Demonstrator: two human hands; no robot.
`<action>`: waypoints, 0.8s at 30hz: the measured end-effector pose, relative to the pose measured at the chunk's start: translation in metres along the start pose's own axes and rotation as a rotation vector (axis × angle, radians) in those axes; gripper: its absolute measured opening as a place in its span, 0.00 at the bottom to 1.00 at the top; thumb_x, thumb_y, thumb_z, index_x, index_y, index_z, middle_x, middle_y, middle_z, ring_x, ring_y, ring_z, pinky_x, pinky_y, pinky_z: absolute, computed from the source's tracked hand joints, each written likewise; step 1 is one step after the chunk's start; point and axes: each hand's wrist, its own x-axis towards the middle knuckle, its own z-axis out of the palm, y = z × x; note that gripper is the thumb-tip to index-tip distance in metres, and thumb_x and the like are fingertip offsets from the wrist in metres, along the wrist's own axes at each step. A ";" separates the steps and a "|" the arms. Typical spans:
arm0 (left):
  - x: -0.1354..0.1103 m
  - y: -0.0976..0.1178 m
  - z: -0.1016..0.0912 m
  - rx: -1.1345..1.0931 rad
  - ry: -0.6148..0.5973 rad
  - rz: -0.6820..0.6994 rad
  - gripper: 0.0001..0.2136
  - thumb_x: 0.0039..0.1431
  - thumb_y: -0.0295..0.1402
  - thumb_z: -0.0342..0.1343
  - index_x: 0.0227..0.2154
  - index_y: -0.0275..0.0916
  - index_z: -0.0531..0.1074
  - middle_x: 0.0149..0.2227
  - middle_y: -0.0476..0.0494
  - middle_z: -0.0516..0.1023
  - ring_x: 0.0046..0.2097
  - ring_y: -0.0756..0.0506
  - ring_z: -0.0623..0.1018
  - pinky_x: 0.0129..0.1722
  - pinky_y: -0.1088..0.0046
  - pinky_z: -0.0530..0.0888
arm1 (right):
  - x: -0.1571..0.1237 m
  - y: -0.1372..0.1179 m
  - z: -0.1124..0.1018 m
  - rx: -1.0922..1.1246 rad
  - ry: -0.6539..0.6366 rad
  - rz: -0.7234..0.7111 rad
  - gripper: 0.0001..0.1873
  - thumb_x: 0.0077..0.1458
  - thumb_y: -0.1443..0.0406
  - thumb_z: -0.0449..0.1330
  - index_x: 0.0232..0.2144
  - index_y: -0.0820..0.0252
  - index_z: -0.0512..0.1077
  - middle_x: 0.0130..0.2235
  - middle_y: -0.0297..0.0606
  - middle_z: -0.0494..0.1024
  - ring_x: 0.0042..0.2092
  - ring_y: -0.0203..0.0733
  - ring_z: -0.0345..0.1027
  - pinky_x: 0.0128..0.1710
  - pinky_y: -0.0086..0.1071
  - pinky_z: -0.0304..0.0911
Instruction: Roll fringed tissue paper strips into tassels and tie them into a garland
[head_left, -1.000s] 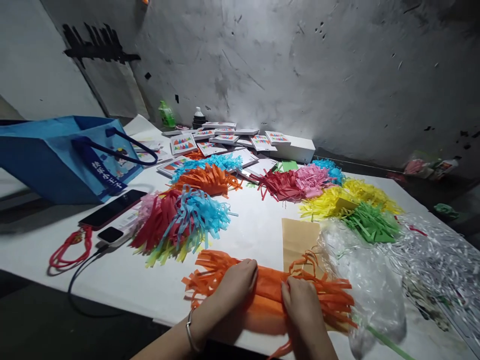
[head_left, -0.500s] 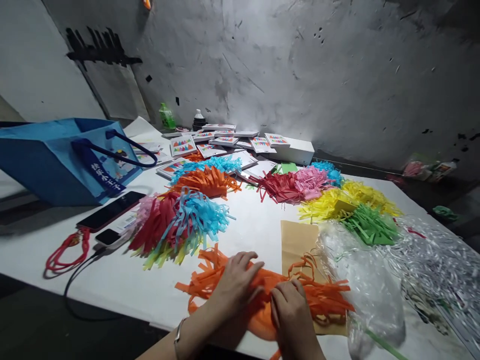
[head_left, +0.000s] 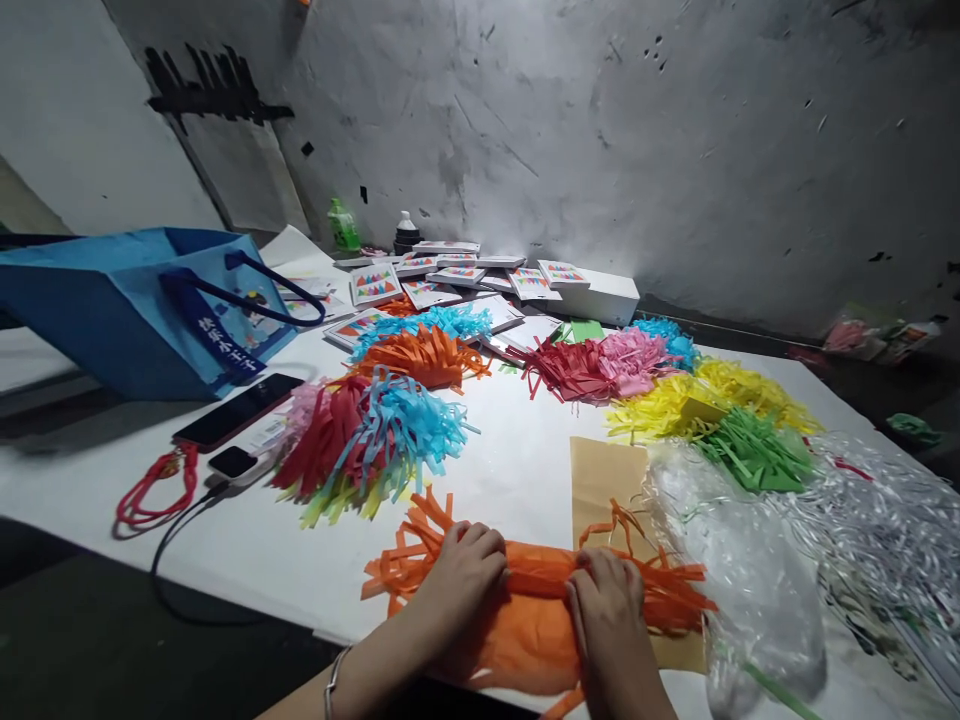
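Note:
Orange tissue paper (head_left: pixel 525 640) with fringed ends lies across the near edge of the table. Its far side is rolled into a tube, and a flat sheet spreads from it toward me. My left hand (head_left: pixel 471 570) has its fingers curled over the left part of the roll. On the right part, my right hand (head_left: pixel 609 595) grips the roll, fingertips bent over it. Cut strips fan out beyond both hands. Under the right-hand fringe lies a brown paper sheet (head_left: pixel 607 465). The undersides of both hands and the thumbs are partly hidden.
Left stand a blue bag (head_left: pixel 120 310), a phone (head_left: pixel 238 412) and a cabled device (head_left: pixel 234 462). Coloured tassels (head_left: pixel 409 425) and yellow tassels (head_left: pixel 712 395) lie farther in. Printed packets (head_left: pixel 375 285) sit by the wall. Clear plastic (head_left: pixel 765 580) and silver strips (head_left: pixel 892 500) cover the right side.
My left hand has come down onto the roll, its fingers closing over it. The flat orange sheet now shows more between my hands. The view has shifted slightly.

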 end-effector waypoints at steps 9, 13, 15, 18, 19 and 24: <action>0.022 0.007 0.007 0.132 -0.014 -0.147 0.10 0.61 0.26 0.53 0.25 0.37 0.76 0.34 0.40 0.76 0.39 0.39 0.72 0.41 0.58 0.64 | 0.018 -0.014 0.001 -0.089 0.041 0.007 0.06 0.62 0.68 0.54 0.40 0.56 0.70 0.43 0.45 0.76 0.47 0.55 0.66 0.53 0.54 0.49; 0.020 0.007 0.005 0.123 -0.017 -0.146 0.05 0.60 0.29 0.57 0.29 0.36 0.76 0.36 0.38 0.76 0.40 0.37 0.73 0.43 0.55 0.66 | 0.016 -0.016 0.002 0.077 0.037 -0.146 0.11 0.64 0.69 0.54 0.28 0.54 0.67 0.30 0.31 0.74 0.38 0.42 0.67 0.51 0.42 0.51; 0.016 0.006 0.004 0.108 -0.009 -0.109 0.09 0.56 0.33 0.63 0.39 0.37 0.75 0.44 0.37 0.76 0.46 0.35 0.72 0.49 0.51 0.65 | 0.016 -0.016 0.002 0.091 0.052 -0.134 0.15 0.65 0.70 0.51 0.26 0.55 0.65 0.27 0.30 0.72 0.34 0.40 0.65 0.49 0.40 0.51; 0.012 0.005 0.005 0.075 0.023 0.028 0.10 0.57 0.31 0.65 0.40 0.41 0.74 0.49 0.42 0.75 0.51 0.37 0.70 0.57 0.49 0.59 | 0.017 -0.019 -0.002 0.132 0.054 -0.101 0.14 0.65 0.70 0.50 0.28 0.56 0.67 0.30 0.31 0.73 0.35 0.40 0.65 0.49 0.40 0.50; 0.011 0.005 0.006 0.066 0.033 0.063 0.06 0.59 0.29 0.64 0.37 0.41 0.74 0.47 0.44 0.76 0.50 0.39 0.70 0.57 0.51 0.59 | 0.018 -0.020 -0.003 0.141 0.040 -0.098 0.12 0.65 0.70 0.51 0.30 0.55 0.68 0.31 0.32 0.73 0.36 0.40 0.65 0.49 0.41 0.50; 0.014 -0.001 0.010 0.039 0.039 0.098 0.05 0.61 0.24 0.60 0.32 0.38 0.72 0.39 0.45 0.75 0.42 0.43 0.70 0.50 0.60 0.65 | 0.023 -0.029 0.001 0.100 0.016 -0.137 0.09 0.62 0.72 0.54 0.30 0.55 0.68 0.32 0.33 0.73 0.38 0.43 0.64 0.52 0.43 0.48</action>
